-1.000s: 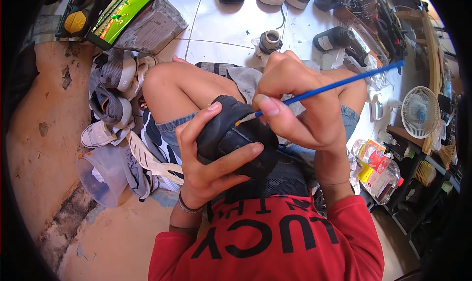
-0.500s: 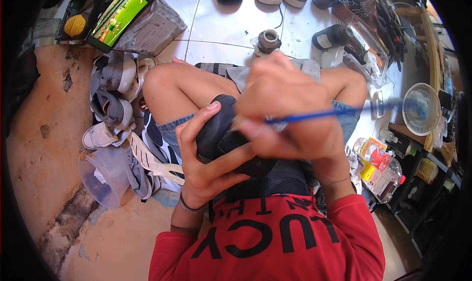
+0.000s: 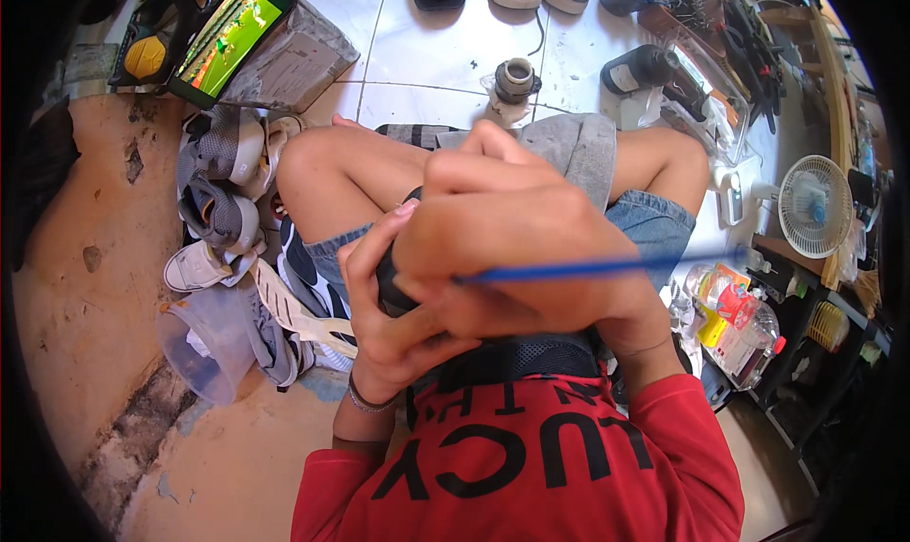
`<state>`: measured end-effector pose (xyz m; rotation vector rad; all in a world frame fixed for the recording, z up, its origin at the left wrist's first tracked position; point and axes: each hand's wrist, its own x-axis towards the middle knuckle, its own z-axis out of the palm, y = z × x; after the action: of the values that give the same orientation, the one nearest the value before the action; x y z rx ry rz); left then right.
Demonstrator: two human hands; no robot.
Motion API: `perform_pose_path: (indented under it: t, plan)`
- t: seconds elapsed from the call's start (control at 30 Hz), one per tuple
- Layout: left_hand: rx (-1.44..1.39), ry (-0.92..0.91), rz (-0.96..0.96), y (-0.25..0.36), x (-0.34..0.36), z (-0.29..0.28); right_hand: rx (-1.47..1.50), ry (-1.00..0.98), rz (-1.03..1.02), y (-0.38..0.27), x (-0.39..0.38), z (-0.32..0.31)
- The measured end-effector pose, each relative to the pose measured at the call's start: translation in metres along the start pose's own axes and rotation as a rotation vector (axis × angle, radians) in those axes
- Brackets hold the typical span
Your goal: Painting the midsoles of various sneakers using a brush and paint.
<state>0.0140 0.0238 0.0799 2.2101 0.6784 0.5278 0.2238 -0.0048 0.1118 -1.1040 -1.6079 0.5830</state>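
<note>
My left hand (image 3: 374, 329) is wrapped around a black shoe (image 3: 391, 281) held over my lap, its fingers along the near and left sides. In front of it, my right hand (image 3: 517, 234) is closed around a thin blue-handled brush (image 3: 592, 269). The handle points out to the right and is blurred. Its working end is hidden behind my fingers, close to the shoe. Most of the shoe is covered by my right hand. A grey cloth (image 3: 583, 153) lies across my legs beyond the hands.
An open jar (image 3: 515, 82) and a black bottle (image 3: 637, 71) stand on the tiles ahead. Left are a lit screen (image 3: 235, 40) on a block, several shoes (image 3: 227, 149) and a clear plastic tub (image 3: 213, 352). Right are a white fan (image 3: 813, 207) and plastic bottles (image 3: 739, 310).
My right hand has moved left and toward me across the shoe, covering more of it. The blue handle has shifted slightly lower. My left hand keeps its hold.
</note>
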Motion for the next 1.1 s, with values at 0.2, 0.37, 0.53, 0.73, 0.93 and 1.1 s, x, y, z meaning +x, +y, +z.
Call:
perform_pose_path:
  t: [0.2, 0.37, 0.53, 0.73, 0.93, 1.1]
  plan:
    - [-0.022, 0.088, 0.141, -0.001, 0.011, 0.006, -0.237, 0.082, -0.017, 0.016, -0.012, -0.022]
    - [-0.065, 0.085, 0.017, -0.005, -0.003, 0.003, 0.006, 0.018, 0.001, -0.002, 0.000, 0.000]
    - [-0.061, 0.139, 0.129, -0.008, 0.009, 0.008, -0.123, 0.083, 0.063, 0.020, -0.012, -0.026]
    - [-0.016, 0.070, 0.022, -0.001, 0.000, 0.005, -0.050, 0.070, -0.024, 0.005, -0.009, 0.002]
    - [-0.034, 0.117, 0.127, -0.005, 0.007, 0.008, -0.119, 0.079, 0.032, 0.018, -0.016, -0.018]
    - [-0.002, 0.057, 0.057, -0.008, -0.002, 0.001, 0.066, 0.004, 0.024, 0.001, -0.008, -0.001]
